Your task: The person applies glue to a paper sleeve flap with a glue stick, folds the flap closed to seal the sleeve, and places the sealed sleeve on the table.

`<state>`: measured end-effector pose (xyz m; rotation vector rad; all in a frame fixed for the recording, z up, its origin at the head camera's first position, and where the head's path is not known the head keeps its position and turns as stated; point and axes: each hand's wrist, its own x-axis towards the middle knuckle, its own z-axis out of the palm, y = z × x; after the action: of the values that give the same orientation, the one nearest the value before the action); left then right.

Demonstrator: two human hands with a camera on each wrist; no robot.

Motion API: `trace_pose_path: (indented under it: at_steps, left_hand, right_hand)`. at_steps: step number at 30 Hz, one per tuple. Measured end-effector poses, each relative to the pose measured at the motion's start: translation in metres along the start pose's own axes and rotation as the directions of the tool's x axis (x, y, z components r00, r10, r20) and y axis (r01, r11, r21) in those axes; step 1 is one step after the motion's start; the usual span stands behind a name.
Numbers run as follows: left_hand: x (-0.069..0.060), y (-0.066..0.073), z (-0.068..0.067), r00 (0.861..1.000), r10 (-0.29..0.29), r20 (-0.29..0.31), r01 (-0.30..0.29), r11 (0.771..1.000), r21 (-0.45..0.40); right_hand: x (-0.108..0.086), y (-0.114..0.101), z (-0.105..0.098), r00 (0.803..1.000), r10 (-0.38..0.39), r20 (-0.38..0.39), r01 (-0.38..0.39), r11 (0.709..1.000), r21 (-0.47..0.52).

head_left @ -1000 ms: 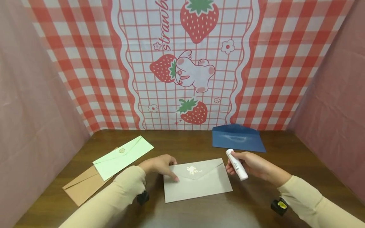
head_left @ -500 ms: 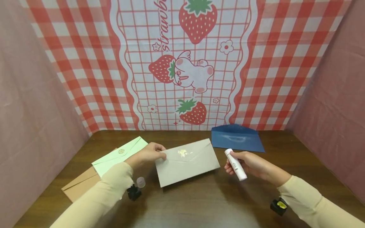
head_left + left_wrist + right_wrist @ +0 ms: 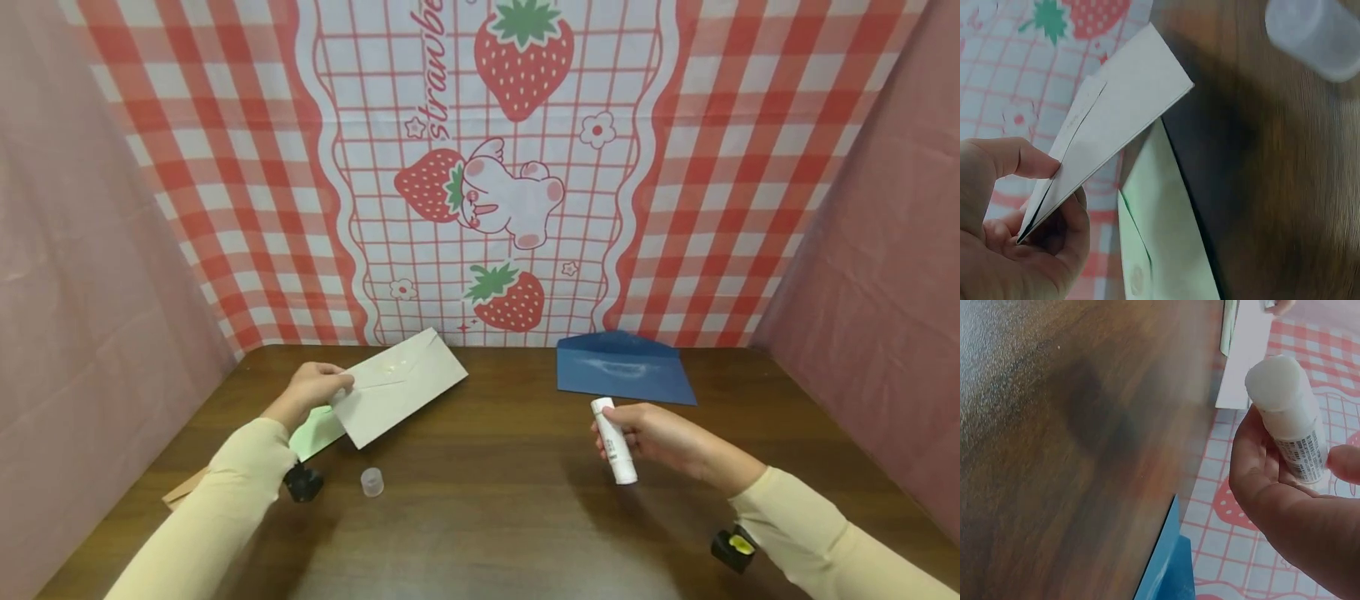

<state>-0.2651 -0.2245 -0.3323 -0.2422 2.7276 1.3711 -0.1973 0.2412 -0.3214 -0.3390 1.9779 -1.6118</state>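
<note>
My left hand point(image 3: 311, 390) pinches one end of a pale grey envelope point(image 3: 401, 387), thumb on the flap side and fingers beneath, as the left wrist view shows. The envelope is tilted and held above a mint-green envelope point(image 3: 1163, 219), hiding much of it in the head view. My right hand point(image 3: 663, 433) grips a white glue stick point(image 3: 613, 442) over the table, with a printed label facing the right wrist camera. A clear cap point(image 3: 372, 482) stands on the table, right of the left wrist.
A blue envelope point(image 3: 626, 377) lies at the back right with its flap up and whitish smears on it. A corner of a brown envelope point(image 3: 183, 490) shows beside the left sleeve. A strawberry-print cloth point(image 3: 502, 208) hangs behind the wooden table point(image 3: 480, 517).
My left hand has lifted the grey envelope off the table and carried it left and back, over the green one. The cap has come into sight. The right hand has barely moved, tilting the glue stick slightly.
</note>
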Motion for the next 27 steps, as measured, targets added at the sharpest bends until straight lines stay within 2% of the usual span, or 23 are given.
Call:
trace_pose_path:
  at_steps: [2, 6, 11, 15, 21, 27]
  left_hand:
    - [0.003, -0.007, -0.003, 1.000, -0.015, -0.017, 0.015, 1.000, 0.016]
    - [0.007, -0.018, -0.007, 0.998, -0.008, -0.065, 0.012, 0.998, 0.065]
    - [0.010, -0.023, -0.010, 0.993, 0.000, -0.119, 0.019, 0.987, 0.159]
    - [0.013, -0.026, -0.009, 0.989, -0.003, -0.149, 0.034, 0.978, 0.204]
    - [0.013, -0.030, -0.005, 0.984, 0.076, -0.163, -0.022, 0.952, 0.306]
    - [0.011, -0.030, -0.003, 0.984, 0.104, -0.143, -0.038, 0.915, 0.402]
  right_hand:
    - [0.000, -0.001, 0.002, 1.000, -0.005, 0.002, 0.005, 1.000, -0.012]
    - [-0.001, 0.001, 0.005, 1.000, -0.024, 0.013, 0.024, 1.000, -0.012]
    - [-0.007, 0.000, 0.009, 0.999, -0.047, 0.020, 0.047, 0.998, -0.032]
    - [-0.009, 0.000, 0.012, 0.998, -0.054, 0.024, 0.056, 0.997, -0.059]
    - [-0.011, 0.000, 0.013, 0.998, -0.056, 0.026, 0.057, 0.997, -0.055]
    - [-0.012, 0.000, 0.013, 0.998, -0.052, 0.019, 0.053, 0.997, -0.064]
